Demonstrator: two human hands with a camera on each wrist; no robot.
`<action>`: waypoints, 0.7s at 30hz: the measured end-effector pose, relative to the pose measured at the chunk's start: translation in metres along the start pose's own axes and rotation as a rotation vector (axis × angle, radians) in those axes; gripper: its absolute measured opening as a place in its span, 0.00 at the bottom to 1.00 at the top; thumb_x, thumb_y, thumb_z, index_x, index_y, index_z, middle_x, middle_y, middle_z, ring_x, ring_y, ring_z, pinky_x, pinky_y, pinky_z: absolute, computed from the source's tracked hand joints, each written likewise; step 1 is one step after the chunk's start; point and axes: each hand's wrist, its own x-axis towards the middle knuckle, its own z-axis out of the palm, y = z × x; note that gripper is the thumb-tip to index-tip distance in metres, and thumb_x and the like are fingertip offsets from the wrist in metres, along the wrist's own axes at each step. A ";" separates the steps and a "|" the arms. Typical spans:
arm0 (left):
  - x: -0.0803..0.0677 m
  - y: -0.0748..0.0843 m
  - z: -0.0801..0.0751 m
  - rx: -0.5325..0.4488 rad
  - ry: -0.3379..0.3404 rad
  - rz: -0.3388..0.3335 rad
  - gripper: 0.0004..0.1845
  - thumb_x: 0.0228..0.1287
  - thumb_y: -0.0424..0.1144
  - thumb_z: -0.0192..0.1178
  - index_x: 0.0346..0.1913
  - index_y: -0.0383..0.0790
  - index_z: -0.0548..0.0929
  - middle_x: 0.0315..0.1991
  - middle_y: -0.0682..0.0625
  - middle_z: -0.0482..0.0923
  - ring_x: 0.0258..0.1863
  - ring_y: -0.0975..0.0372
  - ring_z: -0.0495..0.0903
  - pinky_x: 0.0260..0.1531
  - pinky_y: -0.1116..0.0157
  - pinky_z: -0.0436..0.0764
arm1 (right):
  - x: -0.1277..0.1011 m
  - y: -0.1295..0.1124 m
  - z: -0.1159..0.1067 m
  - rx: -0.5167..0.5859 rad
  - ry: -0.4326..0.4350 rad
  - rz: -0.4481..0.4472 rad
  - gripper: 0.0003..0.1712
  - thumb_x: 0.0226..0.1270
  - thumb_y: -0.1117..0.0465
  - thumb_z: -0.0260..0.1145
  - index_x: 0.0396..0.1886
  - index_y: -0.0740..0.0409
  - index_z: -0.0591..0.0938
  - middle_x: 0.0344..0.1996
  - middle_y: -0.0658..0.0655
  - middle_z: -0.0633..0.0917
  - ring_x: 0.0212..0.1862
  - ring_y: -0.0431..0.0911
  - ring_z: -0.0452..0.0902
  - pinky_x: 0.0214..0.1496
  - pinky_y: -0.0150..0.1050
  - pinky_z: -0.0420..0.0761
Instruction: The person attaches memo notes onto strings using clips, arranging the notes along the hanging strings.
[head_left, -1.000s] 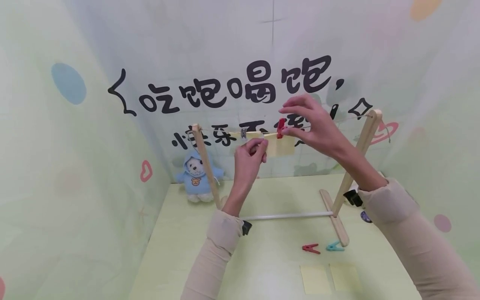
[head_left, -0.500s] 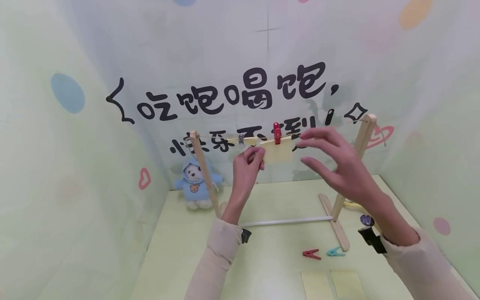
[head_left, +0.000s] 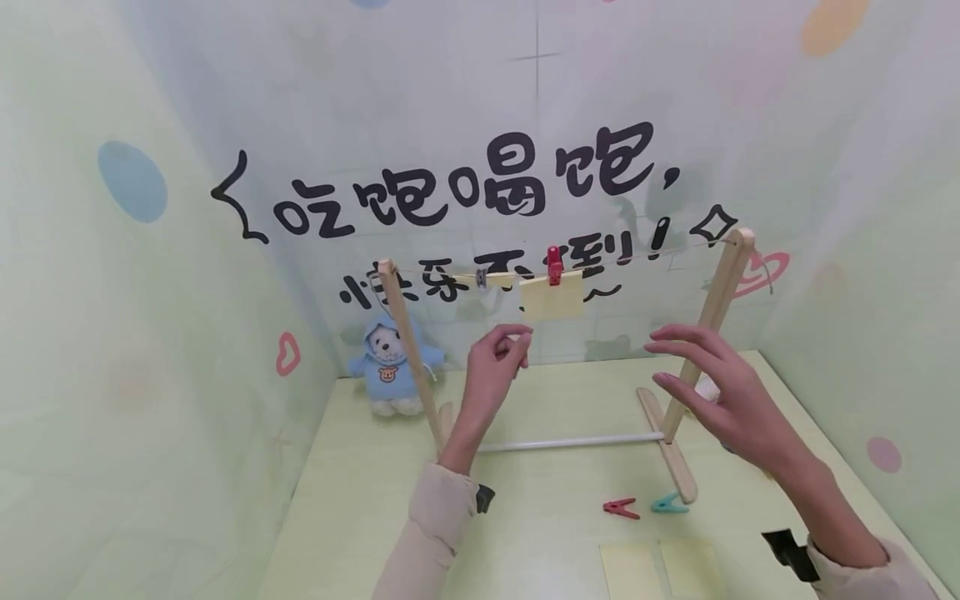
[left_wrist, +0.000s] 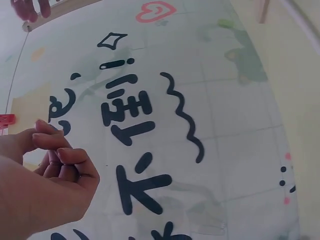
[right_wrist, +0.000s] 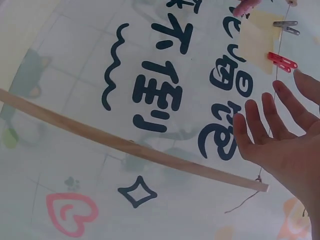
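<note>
Wooden drying rack (head_left: 712, 300) on a pale green table (head_left: 540, 508), standing before a backdrop (head_left: 465, 179) printed with black characters, a thin string (head_left: 450, 276) stretched between the two slanted posts. Behind the left post, sitting at the far edge: plush bear in a blue hoodie (head_left: 391, 363). Flat on the near table: two yellow paper sheets (head_left: 660, 569) side by side. Hanging from the string near its middle, pinned at the top edge by a red clothespin (head_left: 554, 265): yellow note (head_left: 552, 295), with a grey clip (head_left: 481, 279) just left of it on the same string. Below and left of the note, clear of it: left hand (head_left: 492, 371), thumb and forefinger tips pressed together, other fingers curled in, nothing visible between them. Lower and to the right, near the right post but apart from it: right hand (head_left: 731, 400), fingers straight and spread, holding nothing. On the table by the right foot of the rack: a second red pin (head_left: 622, 507) and a teal pin (head_left: 670, 503), close together.
</note>
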 end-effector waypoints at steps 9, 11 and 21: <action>-0.086 -0.115 0.044 0.221 -0.245 -0.270 0.22 0.68 0.39 0.64 0.63 0.42 0.76 0.47 0.45 0.84 0.34 0.65 0.81 0.32 0.69 0.81 | -0.046 0.023 0.009 0.012 -0.212 0.111 0.45 0.60 0.65 0.75 0.76 0.50 0.67 0.79 0.58 0.62 0.83 0.36 0.39 0.83 0.38 0.48; -0.112 -0.140 0.062 0.258 -0.264 -0.304 0.27 0.65 0.40 0.67 0.65 0.40 0.74 0.50 0.46 0.82 0.36 0.67 0.79 0.31 0.70 0.79 | -0.058 0.025 0.013 0.039 -0.255 0.147 0.45 0.62 0.62 0.74 0.77 0.47 0.65 0.81 0.55 0.57 0.84 0.44 0.32 0.84 0.53 0.44; -0.169 -0.181 0.105 0.361 -0.310 -0.298 0.38 0.54 0.48 0.76 0.65 0.40 0.72 0.58 0.47 0.66 0.40 0.63 0.76 0.35 0.71 0.77 | -0.118 0.034 0.028 0.043 -0.282 0.228 0.38 0.65 0.62 0.71 0.74 0.45 0.70 0.80 0.55 0.60 0.82 0.30 0.27 0.69 0.11 0.35</action>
